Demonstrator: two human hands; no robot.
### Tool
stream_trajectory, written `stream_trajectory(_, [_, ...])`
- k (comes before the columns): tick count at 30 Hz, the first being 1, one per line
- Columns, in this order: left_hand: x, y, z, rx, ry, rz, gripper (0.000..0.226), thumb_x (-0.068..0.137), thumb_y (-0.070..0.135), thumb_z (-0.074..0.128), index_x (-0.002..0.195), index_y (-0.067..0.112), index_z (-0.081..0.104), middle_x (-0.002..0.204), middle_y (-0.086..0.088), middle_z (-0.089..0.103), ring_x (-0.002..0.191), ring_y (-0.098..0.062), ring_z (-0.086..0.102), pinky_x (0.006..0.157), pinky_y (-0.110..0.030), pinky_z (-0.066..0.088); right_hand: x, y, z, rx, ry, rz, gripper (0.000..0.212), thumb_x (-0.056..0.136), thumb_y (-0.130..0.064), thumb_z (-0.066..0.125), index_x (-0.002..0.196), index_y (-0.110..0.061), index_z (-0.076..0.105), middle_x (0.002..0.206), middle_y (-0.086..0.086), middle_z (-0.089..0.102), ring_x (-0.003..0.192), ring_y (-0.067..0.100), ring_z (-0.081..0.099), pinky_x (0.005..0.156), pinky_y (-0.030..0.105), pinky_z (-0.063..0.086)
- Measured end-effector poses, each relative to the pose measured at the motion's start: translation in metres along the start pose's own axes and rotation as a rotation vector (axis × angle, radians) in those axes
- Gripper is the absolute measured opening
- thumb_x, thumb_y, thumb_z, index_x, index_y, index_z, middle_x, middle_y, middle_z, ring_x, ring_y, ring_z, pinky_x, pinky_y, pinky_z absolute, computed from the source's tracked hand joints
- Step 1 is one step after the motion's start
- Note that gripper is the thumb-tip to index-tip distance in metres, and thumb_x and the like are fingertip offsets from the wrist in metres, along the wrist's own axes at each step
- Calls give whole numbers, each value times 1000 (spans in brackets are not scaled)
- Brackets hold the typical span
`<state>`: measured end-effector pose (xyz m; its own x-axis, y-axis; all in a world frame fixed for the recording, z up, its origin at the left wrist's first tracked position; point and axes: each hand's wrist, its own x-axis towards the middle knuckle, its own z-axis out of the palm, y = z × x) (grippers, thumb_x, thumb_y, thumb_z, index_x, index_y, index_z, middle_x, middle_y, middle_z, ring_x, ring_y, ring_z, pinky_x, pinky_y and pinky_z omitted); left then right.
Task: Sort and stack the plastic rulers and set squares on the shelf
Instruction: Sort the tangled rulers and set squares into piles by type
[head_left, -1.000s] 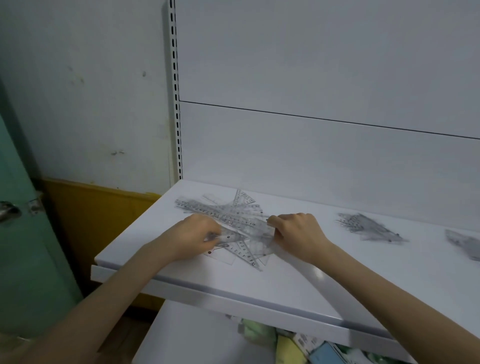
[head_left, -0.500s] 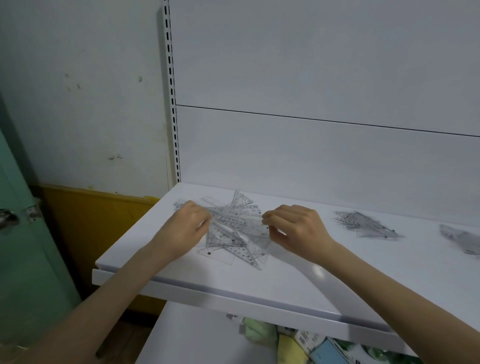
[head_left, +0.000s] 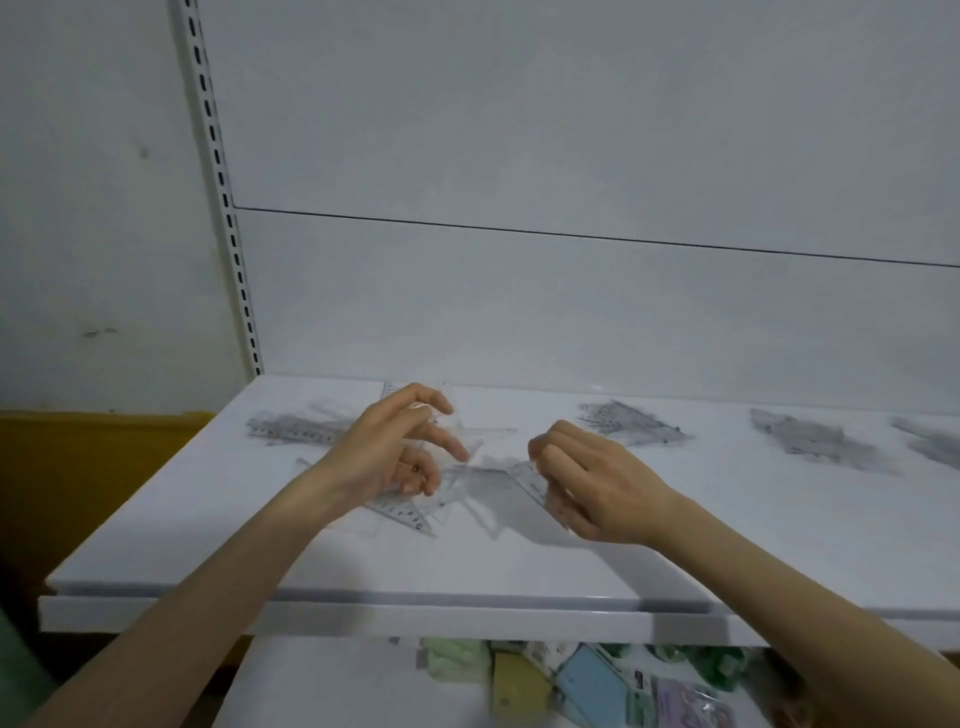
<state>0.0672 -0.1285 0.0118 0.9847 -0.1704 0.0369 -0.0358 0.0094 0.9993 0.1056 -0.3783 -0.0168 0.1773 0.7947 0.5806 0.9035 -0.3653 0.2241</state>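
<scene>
Both hands are over the left part of the white shelf (head_left: 260, 545), close together but not touching. The right hand (head_left: 602, 488) has its fingers curled in, and they pinch the near corner of a clear set square (head_left: 496, 482), which hangs between the two hands, tilted, with its shadow on the shelf below it. The left hand (head_left: 384, 457) sits just left of it, with the first two fingers reaching out and the lower two tucked under. There is clear plastic at its fingertips, but I cannot tell whether it grips any of it. Under and in front of that hand lies a loose pile (head_left: 408, 515) of clear set squares, flat on the shelf and overlapping at odd angles. Further left, near the back edge, is a bundle of rulers (head_left: 291, 428) lying lengthwise. To the right of the hands, along the back of the shelf, sit three blurred grey stacks (head_left: 628, 422), each well apart from the next, the last cut off by the edge of view. A slotted upright (head_left: 228, 218) rises at the shelf's left rear corner beside the plain back panel (head_left: 571, 130). On the shelf below are coloured packets (head_left: 597, 680), green, yellow and blue.
</scene>
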Motion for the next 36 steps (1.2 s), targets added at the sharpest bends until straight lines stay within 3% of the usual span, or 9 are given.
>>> stream_trajectory(3, [12, -5, 23, -75, -130, -38, 29, 98, 5, 30, 111, 11, 55, 90, -30, 66, 52, -29, 53, 43, -24, 34, -27, 3, -14, 30, -45, 126, 18, 71, -1, 42, 84, -12, 36, 81, 10, 48, 71, 21, 34, 60, 26, 28])
stream_trajectory(7, [29, -13, 58, -88, -255, -101, 31, 99, 15, 34, 122, 14, 55, 96, -30, 66, 58, -30, 55, 46, -26, 40, -69, 11, -33, 101, -29, 334, 28, 68, -8, 49, 91, -15, 36, 90, 8, 45, 80, 23, 43, 63, 33, 41])
stream_trajectory(12, [50, -20, 105, 50, -317, -63, 32, 102, 34, 35, 122, 27, 58, 102, -23, 69, 66, -19, 54, 58, -23, 43, -113, 30, -57, 86, -110, 461, 36, 64, -6, 53, 98, -13, 40, 100, 3, 42, 92, 16, 40, 77, 24, 41])
stream_trajectory(17, [76, -34, 138, 334, -175, 100, 24, 89, 39, 62, 113, 40, 62, 101, -2, 70, 73, -10, 55, 70, -25, 43, -150, 62, -74, 207, -183, 605, 38, 67, -8, 58, 103, -10, 46, 102, -5, 41, 95, 3, 39, 83, 14, 36])
stream_trajectory(22, [107, -44, 165, 508, 19, 172, 38, 71, 21, 84, 99, 30, 59, 102, 7, 66, 68, -5, 57, 66, -14, 47, -185, 100, -92, 316, -183, 721, 33, 77, -17, 77, 101, -19, 55, 99, -20, 50, 85, -4, 48, 74, 9, 38])
stream_trajectory(25, [128, -50, 187, 621, 68, 225, 39, 73, 20, 82, 103, 28, 58, 104, 6, 63, 81, -9, 61, 69, -12, 45, -210, 121, -103, 378, -134, 849, 31, 76, -24, 80, 98, -23, 59, 99, -13, 61, 85, 5, 56, 75, 14, 46])
stream_trajectory(28, [151, -56, 214, 792, 78, 289, 38, 81, 17, 73, 114, 22, 56, 108, -2, 60, 96, -16, 57, 79, -21, 42, -238, 136, -116, 375, -143, 928, 32, 75, -35, 79, 99, -25, 61, 100, -13, 64, 87, 8, 59, 79, 25, 51])
stream_trajectory(32, [177, -64, 240, 879, 94, 307, 31, 89, 16, 64, 118, 18, 54, 115, 4, 50, 106, -13, 48, 83, -19, 34, -272, 150, -138, 324, -168, 975, 58, 62, -69, 62, 102, -26, 64, 102, -15, 65, 84, 7, 58, 77, 15, 46])
stream_trajectory(36, [196, -80, 246, 1035, 90, 258, 19, 90, 14, 55, 109, 18, 55, 120, -2, 54, 123, -24, 46, 98, -30, 33, -301, 163, -152, 306, -104, 1041, 63, 53, -89, 54, 94, -42, 60, 99, -16, 65, 81, 6, 58, 73, 12, 44])
